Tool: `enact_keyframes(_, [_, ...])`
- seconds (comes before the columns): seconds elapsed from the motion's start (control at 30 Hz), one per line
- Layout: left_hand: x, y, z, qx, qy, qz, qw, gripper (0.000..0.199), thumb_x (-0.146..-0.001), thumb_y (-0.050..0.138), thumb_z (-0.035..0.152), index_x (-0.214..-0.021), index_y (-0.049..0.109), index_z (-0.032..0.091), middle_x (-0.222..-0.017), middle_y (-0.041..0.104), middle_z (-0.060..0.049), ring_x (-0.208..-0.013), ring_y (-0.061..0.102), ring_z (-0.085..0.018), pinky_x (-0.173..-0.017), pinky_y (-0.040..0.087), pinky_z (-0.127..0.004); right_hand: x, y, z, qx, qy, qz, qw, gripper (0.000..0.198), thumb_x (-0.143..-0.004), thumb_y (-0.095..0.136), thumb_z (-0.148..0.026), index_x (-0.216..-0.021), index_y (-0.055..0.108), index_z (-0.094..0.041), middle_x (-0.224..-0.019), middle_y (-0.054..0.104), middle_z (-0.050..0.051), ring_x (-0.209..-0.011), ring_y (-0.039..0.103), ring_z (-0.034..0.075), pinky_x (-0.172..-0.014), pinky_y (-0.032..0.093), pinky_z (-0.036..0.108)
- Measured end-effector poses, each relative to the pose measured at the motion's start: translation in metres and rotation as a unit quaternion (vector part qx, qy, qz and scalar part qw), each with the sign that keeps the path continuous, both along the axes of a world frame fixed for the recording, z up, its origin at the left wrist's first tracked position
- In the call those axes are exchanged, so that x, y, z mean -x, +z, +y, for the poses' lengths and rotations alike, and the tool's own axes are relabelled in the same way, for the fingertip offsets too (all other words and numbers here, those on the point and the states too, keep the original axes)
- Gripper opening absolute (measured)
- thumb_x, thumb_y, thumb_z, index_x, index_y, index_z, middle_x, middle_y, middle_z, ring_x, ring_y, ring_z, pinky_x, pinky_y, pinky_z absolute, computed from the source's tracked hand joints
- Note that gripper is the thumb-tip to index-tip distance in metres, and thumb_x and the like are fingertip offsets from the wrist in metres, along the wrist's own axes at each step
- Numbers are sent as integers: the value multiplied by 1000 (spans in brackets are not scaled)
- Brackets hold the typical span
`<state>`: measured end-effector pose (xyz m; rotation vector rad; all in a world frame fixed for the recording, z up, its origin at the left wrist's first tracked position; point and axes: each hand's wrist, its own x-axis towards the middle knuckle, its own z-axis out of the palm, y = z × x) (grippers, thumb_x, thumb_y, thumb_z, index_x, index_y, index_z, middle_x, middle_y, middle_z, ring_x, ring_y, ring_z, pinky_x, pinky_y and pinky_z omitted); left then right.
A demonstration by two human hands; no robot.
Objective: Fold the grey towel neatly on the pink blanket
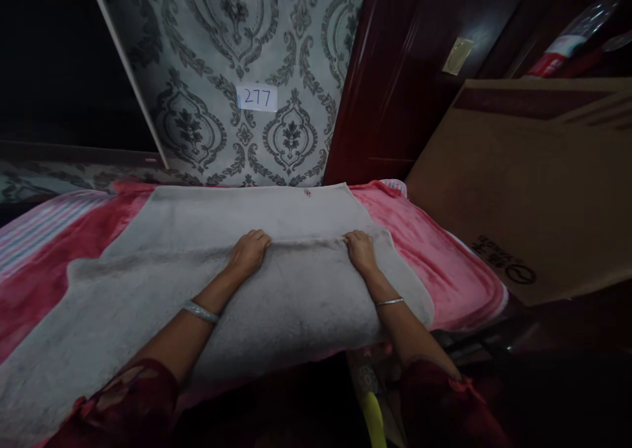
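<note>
A grey plush blanket [296, 296] lies spread over a red and pink cover [429, 257], with a raised crease running across it from left to right. My left hand [249, 253] is closed on this crease near the middle, its fingers curled into the cloth. Further right, my right hand [361, 250] pinches the same ridge. Behind the ridge the grey cloth lies flat up to its far edge, where a small dark mark shows. In front, it hangs over the near edge.
A patterned wall with a paper label [257, 97] rises behind. A dark screen [74, 66] stands at the left. On the right are a dark red door [395, 72], a large cardboard box [523, 184] and a bottle [567, 43]. Something yellow [373, 418] shows below.
</note>
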<state>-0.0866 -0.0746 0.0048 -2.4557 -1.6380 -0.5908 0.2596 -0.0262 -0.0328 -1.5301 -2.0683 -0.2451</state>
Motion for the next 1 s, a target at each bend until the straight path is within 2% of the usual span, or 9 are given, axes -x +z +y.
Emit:
enact_keyframes(0.2, [4,-5,2,0,-12,17,1000,28,-95,41,19,-88,68,21,-88,66,-11,-91,60,-26,-83,46,-38,-7,6,-2,5,3,5,1000,24,-96,52,-16,-106,73,-21,-104,72,9,-102,60,24,-90,39,36])
enact_keyframes(0.37, [7,-6,4,-11,-20,14,1000,31,-96,38,20,-90,68,20,-88,67,-11,-90,61,-26,-84,47,-39,-40,10,-3,-30,-10,62,998,29,-93,51,-14,-110,75,-20,-113,72,10,-109,56,26,-96,39,40])
enact_keyframes(0.53, [6,-5,4,-14,-31,7,999,32,-97,36,22,-91,68,20,-89,68,-10,-90,60,-25,-84,48,-38,-71,1,-1,-36,-51,80,995,35,-90,50,-14,-114,75,-19,-119,71,11,-113,54,28,-99,41,44])
enact_keyframes(0.77, [7,-5,3,-19,-30,-1,999,30,-96,39,21,-92,69,19,-87,66,-10,-89,60,-25,-82,48,-37,-78,-11,6,0,-43,47,998,45,-88,51,-11,-129,68,-21,-133,67,9,-127,50,28,-104,41,45])
enact_keyframes(0.9, [7,-4,2,-13,-33,-2,999,30,-96,39,20,-93,69,19,-87,66,-9,-89,60,-24,-82,47,-37,-79,-9,6,2,-48,30,998,39,-89,52,-13,-120,73,-23,-128,70,7,-127,50,29,-102,40,47])
enact_keyframes(1.0, [7,-4,2,-12,-30,0,999,30,-96,39,21,-94,69,19,-86,66,-9,-89,60,-24,-82,47,-36,-81,-7,7,-24,-44,36,998,32,-89,52,-13,-106,77,-24,-114,75,7,-118,55,28,-100,39,45])
